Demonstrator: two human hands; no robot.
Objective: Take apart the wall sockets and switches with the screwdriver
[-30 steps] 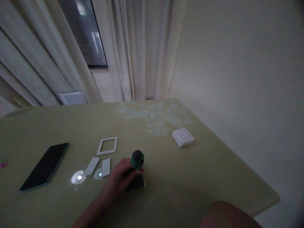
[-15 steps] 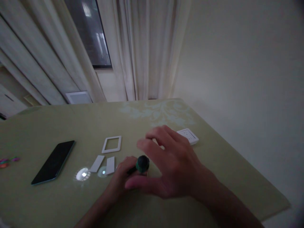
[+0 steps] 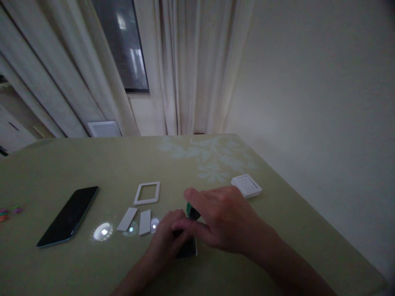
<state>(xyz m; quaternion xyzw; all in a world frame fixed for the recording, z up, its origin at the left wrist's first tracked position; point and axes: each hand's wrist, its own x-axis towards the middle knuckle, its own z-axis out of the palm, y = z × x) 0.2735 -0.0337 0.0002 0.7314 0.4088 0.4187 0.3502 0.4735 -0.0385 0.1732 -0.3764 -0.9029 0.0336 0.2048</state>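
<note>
My right hand is closed around the green and black handle of a screwdriver. Only the handle's upper end shows between the fingers; its shaft and tip are hidden. Right beside it, my left hand is closed on a dark rectangular piece with a white edge, low over the table. The fingers of both hands meet around the screwdriver. To the left of my left hand lie two white rectangular plates. Behind them is a white square frame.
A white wall socket lies beyond my right hand. A dark tablet or large phone is on the left, with small colourful bits at the far left. The green-covered table meets curtains behind and a wall on the right.
My right hand was spread around the screwdriver's end; now it has closed on the handle. The dark piece under my left hand has come into sight. The view has shifted slightly.
</note>
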